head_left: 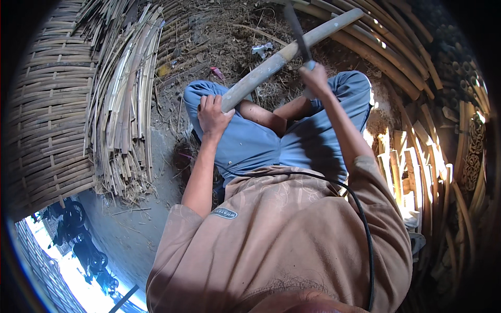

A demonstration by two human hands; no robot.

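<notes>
A long pale bamboo pole [266, 70] slants from my left knee up to the far right. My left hand [213, 116] is closed around its near end, which rests by my thigh. In my right hand [314, 79] is the handle of a long-bladed knife [297, 30]. Its dark blade points away from me and crosses the pole, slightly blurred at the far end. Whether the edge touches the bamboo I cannot tell. I sit cross-legged in blue trousers [250, 146], with the pole over my lap.
Split bamboo strips [122, 94] lie piled at the left beside a woven bamboo panel [49, 109]. Whole bamboo poles [376, 39] are stacked at the far right, with cut pieces [412, 161] standing nearer. Shavings and scraps litter the ground [219, 31]. A black cable [360, 208] runs across my shirt.
</notes>
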